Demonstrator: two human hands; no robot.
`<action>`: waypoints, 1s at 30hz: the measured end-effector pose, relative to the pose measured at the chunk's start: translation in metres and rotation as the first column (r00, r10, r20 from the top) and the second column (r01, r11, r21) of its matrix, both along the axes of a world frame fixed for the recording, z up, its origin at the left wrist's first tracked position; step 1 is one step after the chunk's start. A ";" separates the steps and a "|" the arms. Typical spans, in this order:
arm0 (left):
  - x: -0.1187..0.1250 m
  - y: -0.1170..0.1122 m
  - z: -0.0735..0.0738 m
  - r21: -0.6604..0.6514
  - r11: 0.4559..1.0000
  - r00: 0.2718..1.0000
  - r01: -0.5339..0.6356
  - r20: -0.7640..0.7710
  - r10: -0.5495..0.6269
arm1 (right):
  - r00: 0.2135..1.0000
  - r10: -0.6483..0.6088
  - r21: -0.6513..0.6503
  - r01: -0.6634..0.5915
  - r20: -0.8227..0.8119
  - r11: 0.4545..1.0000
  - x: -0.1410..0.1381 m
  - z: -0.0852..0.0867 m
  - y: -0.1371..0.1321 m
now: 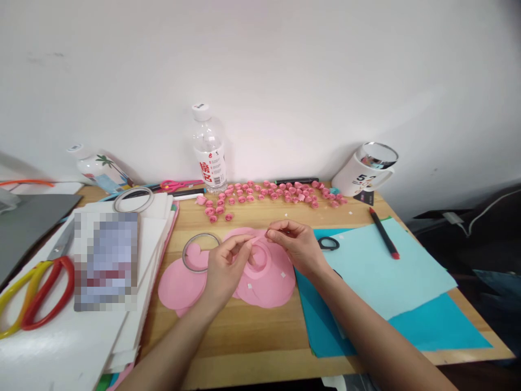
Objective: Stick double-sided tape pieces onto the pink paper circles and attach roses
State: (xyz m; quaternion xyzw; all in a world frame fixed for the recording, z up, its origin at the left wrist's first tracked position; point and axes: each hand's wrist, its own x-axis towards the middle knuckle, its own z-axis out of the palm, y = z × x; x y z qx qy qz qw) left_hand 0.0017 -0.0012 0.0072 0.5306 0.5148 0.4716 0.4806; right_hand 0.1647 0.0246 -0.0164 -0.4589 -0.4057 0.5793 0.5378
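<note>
Both hands meet over a pile of pink paper circles (266, 288) on the wooden desk (244, 336). My left hand (223, 269) pinches one end of a curling pink paper strip (258, 255), fingers closed on it. My right hand (295, 244) pinches the strip's other end a little higher. A roll of clear tape (199, 252) lies just left of my left hand, partly on a pink circle. Many small rolled pink paper roses (268, 194) are spread along the back of the desk.
White sheets (61, 336), red and yellow scissors (36, 296), a second tape roll (133, 199) and a blurred card lie left. Light blue paper (382, 271) over darker blue, a red pen (383, 233) and black scissor handles (328, 243) lie right. A plastic bottle (209, 149) and white mug (364, 171) stand behind.
</note>
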 end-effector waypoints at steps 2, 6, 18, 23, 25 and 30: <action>-0.001 0.001 -0.001 -0.002 1.000 1.000 -0.001 0.000 0.001 | 1.000 0.004 -0.028 -0.004 0.000 1.000 0.000 0.000 0.000; -0.002 0.001 -0.003 0.001 1.000 1.000 0.002 0.004 -0.002 | 0.999 0.009 -0.071 -0.011 -0.041 0.997 0.000 -0.003 0.000; 0.000 -0.001 0.001 -0.003 1.000 1.000 -0.016 -0.007 0.016 | 0.999 -0.018 -0.025 0.017 -0.040 1.000 0.000 0.002 0.000; -0.001 0.001 -0.003 0.002 1.000 1.000 -0.006 -0.013 0.006 | 1.000 -0.027 0.005 0.027 -0.002 1.000 0.000 0.001 0.000; -0.002 0.001 -0.004 0.003 1.000 1.000 -0.008 -0.005 0.008 | 1.000 -0.024 0.007 0.024 0.011 1.000 0.000 0.001 0.000; -0.002 0.001 -0.004 0.009 1.000 1.000 -0.009 0.000 0.009 | 1.000 -0.012 -0.052 0.012 -0.001 0.999 0.000 -0.001 0.000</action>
